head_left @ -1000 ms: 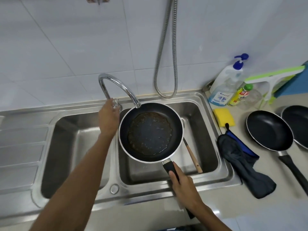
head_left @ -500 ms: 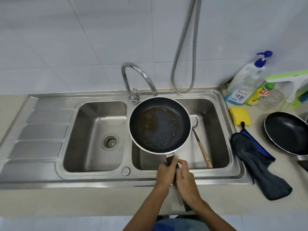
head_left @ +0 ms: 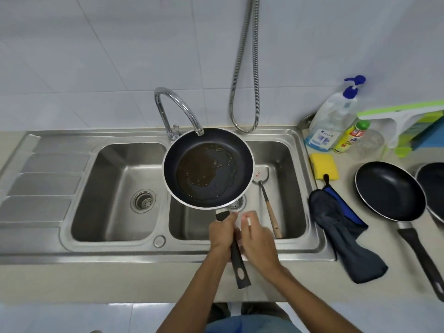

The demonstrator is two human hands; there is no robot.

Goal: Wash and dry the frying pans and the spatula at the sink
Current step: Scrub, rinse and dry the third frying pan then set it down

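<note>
Newly off the handle (head_left: 238, 267), the right hand (head_left: 258, 239) hangs relaxed while the left hand (head_left: 219, 234) grips the black, brown-filmed frying pan (head_left: 209, 169); a clear pump bottle (head_left: 330, 121) reads "Kasso".

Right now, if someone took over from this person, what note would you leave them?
Left hand grips the handle of the dirty pan, held over the right basin under the tap; no water is visible.
Right hand is beside the handle and blurred, so its grip is unclear.
Spatula lies in the right basin.
Second pan and third pan sit on the counter, near the sponge and cloth.
Done: nothing visibly washed; brown residue inside the held pan.
Left: wash and dry everything.
</note>
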